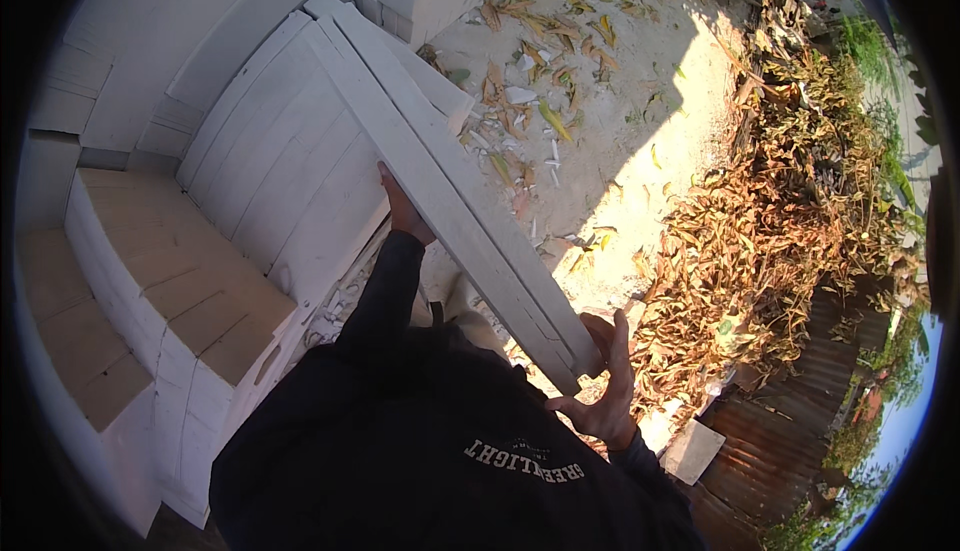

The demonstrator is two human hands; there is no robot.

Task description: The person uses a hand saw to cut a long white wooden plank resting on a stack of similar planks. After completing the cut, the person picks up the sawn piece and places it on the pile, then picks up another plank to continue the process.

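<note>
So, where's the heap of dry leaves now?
In the head view, the leaf heap lies on the right side, beyond the right hand and bordering the rusty metal sheet.

Pale sandy ground [612, 146], part shaded, part sunlit, carries a broad heap of dry brown leaves [770, 211]. Left of the heap lie scattered yellow and brown leaves [553, 121] and white fragments [520, 96]. At the heap's near side are a rusty corrugated sheet [765, 441] and a pale block [693, 449].
</note>
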